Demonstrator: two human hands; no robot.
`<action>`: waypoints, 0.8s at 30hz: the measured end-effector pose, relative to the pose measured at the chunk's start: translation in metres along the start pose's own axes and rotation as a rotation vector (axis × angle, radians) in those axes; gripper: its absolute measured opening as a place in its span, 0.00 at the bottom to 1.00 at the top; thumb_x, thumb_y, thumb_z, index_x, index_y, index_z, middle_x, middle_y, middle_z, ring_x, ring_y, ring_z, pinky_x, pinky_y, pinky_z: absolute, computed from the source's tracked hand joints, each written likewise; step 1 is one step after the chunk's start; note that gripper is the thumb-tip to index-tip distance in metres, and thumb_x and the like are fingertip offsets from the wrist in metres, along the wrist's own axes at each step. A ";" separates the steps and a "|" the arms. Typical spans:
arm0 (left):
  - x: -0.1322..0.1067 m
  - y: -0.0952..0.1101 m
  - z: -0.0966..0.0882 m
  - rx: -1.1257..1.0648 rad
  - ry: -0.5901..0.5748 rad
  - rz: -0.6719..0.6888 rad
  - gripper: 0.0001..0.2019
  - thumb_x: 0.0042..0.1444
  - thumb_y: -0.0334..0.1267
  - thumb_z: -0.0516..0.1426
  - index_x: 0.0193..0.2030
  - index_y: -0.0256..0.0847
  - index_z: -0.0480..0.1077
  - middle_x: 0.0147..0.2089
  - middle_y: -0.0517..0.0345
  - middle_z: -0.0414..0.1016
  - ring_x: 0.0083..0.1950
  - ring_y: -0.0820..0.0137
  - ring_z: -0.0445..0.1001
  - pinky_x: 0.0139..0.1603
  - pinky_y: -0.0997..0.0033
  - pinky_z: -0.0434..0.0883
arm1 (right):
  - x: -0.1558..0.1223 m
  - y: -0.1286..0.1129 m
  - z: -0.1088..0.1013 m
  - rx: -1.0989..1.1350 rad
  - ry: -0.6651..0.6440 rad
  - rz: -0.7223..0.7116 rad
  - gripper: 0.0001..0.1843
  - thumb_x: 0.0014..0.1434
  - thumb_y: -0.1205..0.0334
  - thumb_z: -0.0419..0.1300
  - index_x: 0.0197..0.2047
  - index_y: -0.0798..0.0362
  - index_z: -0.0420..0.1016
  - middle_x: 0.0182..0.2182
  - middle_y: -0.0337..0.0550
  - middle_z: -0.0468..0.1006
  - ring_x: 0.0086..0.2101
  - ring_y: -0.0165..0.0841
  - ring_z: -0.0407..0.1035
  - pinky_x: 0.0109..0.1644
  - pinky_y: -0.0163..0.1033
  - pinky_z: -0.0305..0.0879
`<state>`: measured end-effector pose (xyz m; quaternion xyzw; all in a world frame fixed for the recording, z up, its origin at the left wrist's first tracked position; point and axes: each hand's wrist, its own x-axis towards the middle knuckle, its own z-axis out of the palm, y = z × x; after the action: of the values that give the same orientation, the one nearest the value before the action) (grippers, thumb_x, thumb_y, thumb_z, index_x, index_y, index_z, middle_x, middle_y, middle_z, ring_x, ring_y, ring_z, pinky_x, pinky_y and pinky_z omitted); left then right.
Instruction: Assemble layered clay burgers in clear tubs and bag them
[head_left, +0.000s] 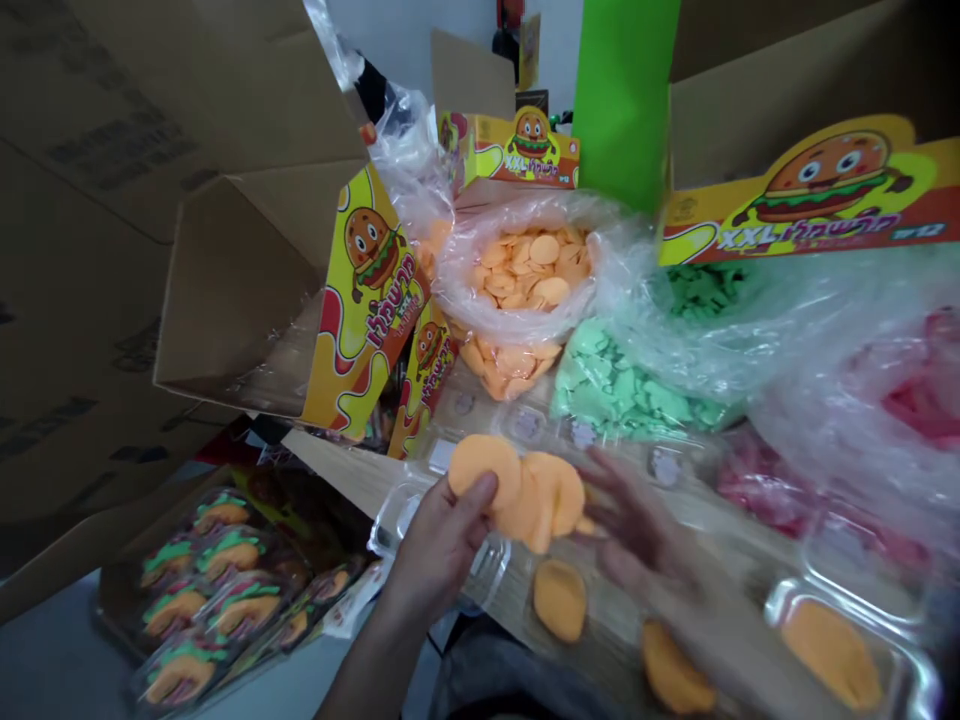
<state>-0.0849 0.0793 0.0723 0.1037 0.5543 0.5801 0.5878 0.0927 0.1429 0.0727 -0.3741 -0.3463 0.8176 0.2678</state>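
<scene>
While the left hand (442, 545) pinches a fanned stack of orange discs (525, 495) under its thumb above a clear plastic tray (442, 520), the right hand (637, 530), blurred, spreads its fingers wide just beside the stack. Loose orange pieces (559, 600) lie on the pale wooden table (352, 470). Behind rise plastic bags of orange discs (525, 270) and green pieces (622, 390). Yellow display boxes (810, 195) show a cartoon burger, "XXL" and Thai lettering. Burger-printed packets (202, 600) fill a carton at lower left, beneath large cardboard flaps (97, 200); a green panel (622, 90) stands behind.
</scene>
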 end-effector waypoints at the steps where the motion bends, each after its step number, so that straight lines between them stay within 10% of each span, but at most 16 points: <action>1: -0.004 0.000 0.001 0.099 0.009 0.027 0.14 0.50 0.42 0.58 0.41 0.37 0.70 0.39 0.52 0.76 0.42 0.63 0.74 0.44 0.65 0.70 | 0.007 0.007 0.009 0.032 -0.072 0.038 0.33 0.46 0.61 0.67 0.55 0.40 0.62 0.53 0.43 0.66 0.50 0.38 0.64 0.50 0.47 0.65; 9: -0.013 0.000 -0.018 0.663 0.268 0.462 0.09 0.51 0.38 0.57 0.40 0.43 0.71 0.41 0.59 0.69 0.46 0.69 0.68 0.48 0.75 0.65 | 0.028 0.047 0.048 0.107 -0.005 0.091 0.29 0.47 0.61 0.66 0.52 0.37 0.63 0.45 0.35 0.72 0.42 0.29 0.69 0.46 0.33 0.66; 15: 0.022 -0.004 -0.046 0.509 0.311 0.404 0.15 0.55 0.41 0.54 0.49 0.43 0.62 0.40 0.60 0.73 0.39 0.72 0.71 0.40 0.75 0.67 | 0.024 0.039 0.009 0.106 0.369 0.012 0.33 0.43 0.59 0.67 0.53 0.40 0.64 0.42 0.37 0.73 0.36 0.30 0.71 0.38 0.31 0.71; 21: 0.047 -0.026 -0.047 1.346 0.014 0.535 0.10 0.61 0.37 0.47 0.40 0.44 0.69 0.38 0.60 0.73 0.40 0.71 0.68 0.44 0.68 0.62 | 0.010 0.029 -0.029 0.048 0.602 -0.088 0.32 0.42 0.60 0.68 0.52 0.40 0.66 0.40 0.36 0.74 0.34 0.27 0.71 0.35 0.25 0.70; 24: 0.054 -0.035 -0.039 1.536 0.060 0.615 0.09 0.59 0.38 0.49 0.40 0.44 0.70 0.40 0.56 0.72 0.42 0.66 0.67 0.45 0.62 0.59 | 0.005 0.031 -0.029 0.049 0.599 -0.063 0.32 0.42 0.59 0.68 0.51 0.40 0.67 0.40 0.36 0.75 0.33 0.27 0.71 0.33 0.24 0.70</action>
<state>-0.1105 0.0915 0.0021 0.6077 0.7587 0.1773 0.1535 0.1075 0.1382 0.0326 -0.5810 -0.2434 0.6703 0.3924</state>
